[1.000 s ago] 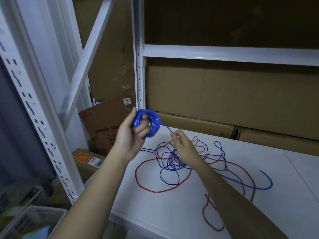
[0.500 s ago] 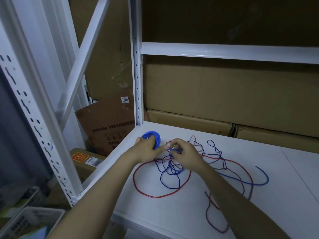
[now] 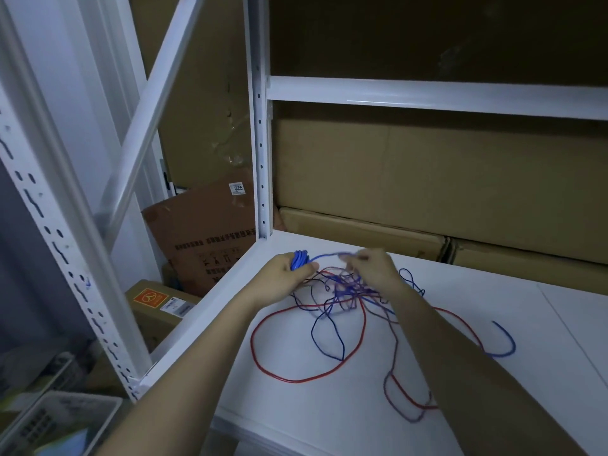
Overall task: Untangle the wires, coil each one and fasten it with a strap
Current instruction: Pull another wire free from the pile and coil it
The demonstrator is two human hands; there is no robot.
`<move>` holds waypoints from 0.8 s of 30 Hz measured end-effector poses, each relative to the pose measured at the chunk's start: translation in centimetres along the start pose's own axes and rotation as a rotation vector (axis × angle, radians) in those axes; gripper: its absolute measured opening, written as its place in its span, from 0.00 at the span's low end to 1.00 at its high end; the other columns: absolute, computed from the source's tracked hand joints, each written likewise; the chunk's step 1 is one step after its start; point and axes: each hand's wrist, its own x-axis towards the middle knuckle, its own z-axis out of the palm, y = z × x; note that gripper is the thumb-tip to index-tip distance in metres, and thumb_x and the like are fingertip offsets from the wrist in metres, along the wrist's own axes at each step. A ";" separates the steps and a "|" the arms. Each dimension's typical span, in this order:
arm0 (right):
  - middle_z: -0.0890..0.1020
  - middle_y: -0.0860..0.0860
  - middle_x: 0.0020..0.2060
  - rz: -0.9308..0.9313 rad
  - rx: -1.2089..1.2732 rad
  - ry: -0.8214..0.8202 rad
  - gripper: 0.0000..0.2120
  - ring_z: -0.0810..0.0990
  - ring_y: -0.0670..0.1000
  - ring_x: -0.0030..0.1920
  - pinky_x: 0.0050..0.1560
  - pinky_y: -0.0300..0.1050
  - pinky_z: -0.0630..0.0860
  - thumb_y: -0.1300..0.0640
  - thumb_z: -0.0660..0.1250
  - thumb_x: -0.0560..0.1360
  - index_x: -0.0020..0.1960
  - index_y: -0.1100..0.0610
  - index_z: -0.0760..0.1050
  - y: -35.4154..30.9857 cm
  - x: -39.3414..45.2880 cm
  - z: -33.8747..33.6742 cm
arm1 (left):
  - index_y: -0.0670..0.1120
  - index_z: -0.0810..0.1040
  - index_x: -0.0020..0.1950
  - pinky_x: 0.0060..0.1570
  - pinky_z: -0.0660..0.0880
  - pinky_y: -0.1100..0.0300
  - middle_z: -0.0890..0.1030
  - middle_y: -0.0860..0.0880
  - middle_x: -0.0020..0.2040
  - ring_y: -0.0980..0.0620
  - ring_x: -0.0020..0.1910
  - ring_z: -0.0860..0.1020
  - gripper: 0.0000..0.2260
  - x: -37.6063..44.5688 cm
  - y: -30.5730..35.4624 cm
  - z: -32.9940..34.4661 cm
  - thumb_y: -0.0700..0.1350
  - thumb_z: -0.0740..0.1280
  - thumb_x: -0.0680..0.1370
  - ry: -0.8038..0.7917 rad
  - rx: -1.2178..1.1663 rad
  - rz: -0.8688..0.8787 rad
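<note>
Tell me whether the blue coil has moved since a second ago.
Yes. The blue coil, gripped by the left hand, dropped from beside the rack's upright post toward the shelf.

Dim, bluish light (hands motion-blurred), wide-angle bending at the edges.

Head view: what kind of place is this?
Likely a storeroom or warehouse corner: white slotted steel racking, flat cardboard boxes stacked behind the shelf, and a labelled carton on the floor beside it.
</note>
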 end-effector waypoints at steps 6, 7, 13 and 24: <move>0.73 0.44 0.19 -0.145 0.288 0.401 0.15 0.73 0.40 0.19 0.21 0.34 0.67 0.55 0.75 0.70 0.30 0.52 0.73 -6.3 3.6 -3.3 | 0.47 0.63 0.37 0.28 0.60 0.61 0.64 0.57 0.23 0.57 0.22 0.61 0.16 1.7 2.1 -0.3 0.52 0.64 0.80 0.093 -0.081 0.070; 0.75 0.43 0.20 -0.208 0.307 0.454 0.14 0.74 0.41 0.22 0.24 0.35 0.69 0.55 0.75 0.69 0.30 0.51 0.73 -6.7 3.6 -3.8 | 0.46 0.64 0.39 0.28 0.60 0.61 0.64 0.56 0.24 0.56 0.23 0.61 0.15 2.0 2.3 -0.5 0.52 0.65 0.79 0.113 -0.091 0.074; 0.77 0.57 0.31 -0.036 0.143 0.032 0.12 0.77 0.48 0.26 0.39 0.47 0.79 0.64 0.69 0.75 0.34 0.58 0.74 -4.6 2.9 -4.4 | 0.46 0.62 0.37 0.31 0.59 0.58 0.64 0.52 0.27 0.55 0.24 0.62 0.17 2.6 3.1 -0.7 0.51 0.65 0.79 0.215 -0.133 0.062; 0.75 0.52 0.35 -0.359 0.332 0.394 0.08 0.77 0.41 0.29 0.43 0.46 0.79 0.65 0.63 0.78 0.42 0.55 0.71 -9.9 4.0 -5.0 | 0.44 0.63 0.43 0.29 0.58 0.60 0.61 0.48 0.31 0.54 0.25 0.59 0.15 3.2 5.4 -1.3 0.53 0.63 0.80 0.211 -0.125 0.099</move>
